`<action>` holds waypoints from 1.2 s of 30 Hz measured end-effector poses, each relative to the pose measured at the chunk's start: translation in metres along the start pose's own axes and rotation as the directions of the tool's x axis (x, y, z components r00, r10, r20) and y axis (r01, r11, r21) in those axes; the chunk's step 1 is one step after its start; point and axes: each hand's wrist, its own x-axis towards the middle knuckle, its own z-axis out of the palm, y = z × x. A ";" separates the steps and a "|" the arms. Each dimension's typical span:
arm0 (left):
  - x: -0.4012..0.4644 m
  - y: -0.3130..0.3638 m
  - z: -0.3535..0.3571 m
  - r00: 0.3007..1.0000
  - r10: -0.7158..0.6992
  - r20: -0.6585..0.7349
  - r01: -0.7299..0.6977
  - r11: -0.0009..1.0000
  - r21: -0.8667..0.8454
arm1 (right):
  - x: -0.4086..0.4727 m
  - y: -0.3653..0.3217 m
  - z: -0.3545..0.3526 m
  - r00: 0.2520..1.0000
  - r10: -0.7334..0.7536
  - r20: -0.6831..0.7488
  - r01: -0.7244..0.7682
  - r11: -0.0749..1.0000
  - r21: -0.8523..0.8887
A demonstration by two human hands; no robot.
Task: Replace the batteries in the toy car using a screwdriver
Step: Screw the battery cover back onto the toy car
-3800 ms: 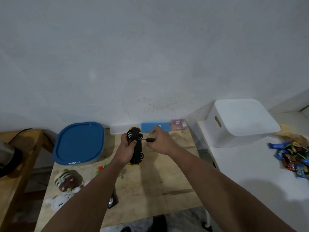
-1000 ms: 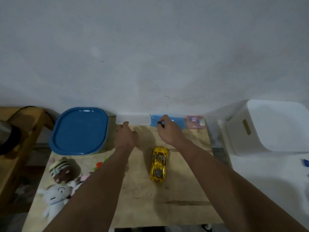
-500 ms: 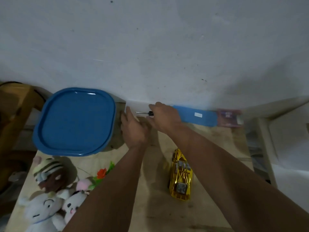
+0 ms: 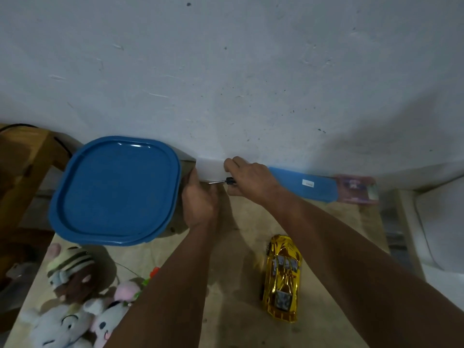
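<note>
My right grip clamps the small black-handled screwdriver at the table's far edge; left grip, loose, steadies the white box. Gold toy car stands mid-table; return the tool gently.

toy car: shiny gold, with silvery windows
screwdriver: black handle, silver shaft
container lid: solid blue
flat box: blue with a small white label
packet: pink, blurred print
low box: white
table: pale wood grain
striped plush: brown with cream and dark stripes
plush animals: white, pink ears
wall: grey-white, dark specks
</note>
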 end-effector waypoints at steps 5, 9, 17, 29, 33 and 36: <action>0.000 -0.001 0.001 1.000 0.018 -0.001 -0.018 1.000 0.013 | 0.000 0.005 0.006 0.996 -0.089 0.002 0.089 0.991 -0.102; -0.001 0.001 0.001 1.000 0.000 -0.006 0.000 1.000 0.006 | -0.002 0.007 0.008 0.991 -0.136 0.007 0.136 0.975 -0.174; -0.001 0.005 -0.001 0.999 -0.048 -0.003 0.048 0.998 -0.027 | -0.004 0.009 -0.003 0.987 -0.156 -0.029 0.150 0.977 -0.148; 0.001 0.021 0.000 0.994 -0.110 0.002 0.110 0.993 0.039 | -0.009 0.013 -0.039 0.966 -0.029 -0.258 0.043 0.998 0.047; 0.002 0.023 -0.001 0.992 -0.128 0.008 0.128 0.990 0.061 | -0.016 0.006 -0.035 0.951 0.062 -0.303 -0.025 0.992 0.123; 0.001 0.021 0.002 0.995 -0.098 0.005 0.097 0.990 0.097 | -0.023 0.006 -0.025 0.962 0.074 -0.261 -0.056 0.996 0.074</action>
